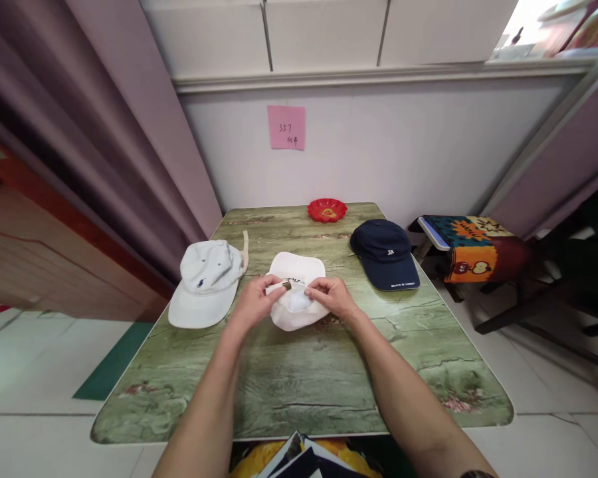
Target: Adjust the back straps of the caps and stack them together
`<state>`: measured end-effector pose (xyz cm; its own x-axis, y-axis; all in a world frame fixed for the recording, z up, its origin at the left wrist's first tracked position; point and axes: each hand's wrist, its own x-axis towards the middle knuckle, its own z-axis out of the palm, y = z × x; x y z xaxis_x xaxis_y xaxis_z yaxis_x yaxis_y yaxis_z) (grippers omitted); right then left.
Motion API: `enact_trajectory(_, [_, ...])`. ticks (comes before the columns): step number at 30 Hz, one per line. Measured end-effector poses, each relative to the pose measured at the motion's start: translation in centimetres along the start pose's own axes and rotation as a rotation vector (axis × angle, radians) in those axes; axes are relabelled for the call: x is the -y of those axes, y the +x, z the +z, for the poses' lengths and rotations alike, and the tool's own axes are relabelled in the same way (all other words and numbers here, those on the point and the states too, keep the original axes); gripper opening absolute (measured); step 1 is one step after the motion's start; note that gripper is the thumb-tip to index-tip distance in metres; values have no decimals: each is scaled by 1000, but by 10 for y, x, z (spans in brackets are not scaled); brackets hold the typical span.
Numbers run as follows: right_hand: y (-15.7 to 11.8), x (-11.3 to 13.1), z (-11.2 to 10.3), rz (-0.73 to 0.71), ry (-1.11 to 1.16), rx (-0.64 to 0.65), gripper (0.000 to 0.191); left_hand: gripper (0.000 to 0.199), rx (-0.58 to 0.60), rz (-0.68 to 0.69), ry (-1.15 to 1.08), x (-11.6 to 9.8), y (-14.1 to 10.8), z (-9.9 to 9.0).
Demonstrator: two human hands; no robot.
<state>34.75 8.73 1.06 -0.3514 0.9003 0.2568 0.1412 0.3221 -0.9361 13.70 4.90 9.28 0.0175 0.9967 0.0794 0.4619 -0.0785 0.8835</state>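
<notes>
A white baseball cap (295, 319) lies on the table in front of me, its brim pointing away and its back opening towards me. My left hand (254, 300) pinches the cap's back strap beside a small brass-coloured buckle (286, 286). On the other side of the opening, my right hand (333, 296) is closed in a pinch on the strap. Dark lettering shows inside the cap between the two hands. To the left sits a pale cap (206, 282) with a small dark logo and a loose strap sticking up. A navy cap (383, 247) rests at the right.
The green wood-patterned table (303, 392) stands against a white wall. Near its back edge is a red scalloped dish (327, 210). A pink note (286, 127) is stuck on the wall. Right of the table is a stool with a colourful cloth (471, 249); curtains hang on both sides.
</notes>
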Motion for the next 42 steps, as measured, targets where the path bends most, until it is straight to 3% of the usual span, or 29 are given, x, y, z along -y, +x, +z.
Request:
enact_trajectory(4, [0,6,-4,-35,-186,-87,25,27,178,-78,-47,2,-2,-10])
enact_trajectory(8, [-1,7,1,-64,-335,-161,23,31,229,-119,-110,9,-2,-7])
enact_trajectory(14, [0,-10,3,43,104,-24,51,32,288,-176,-241,18,-1,-3])
enact_trajectory(18, [-1,-17,3,93,217,-7,57,32,278,-166,-277,22,-1,0])
enact_trajectory(23, [-2,-16,4,80,168,-29,59,35,285,-118,-250,21,-2,3])
enact_trajectory(30, [-3,-16,4,79,150,-24,57,40,207,-154,-262,17,-4,8])
enact_trajectory(42, [-3,-20,5,65,178,-17,54,37,194,-159,-278,24,-2,8])
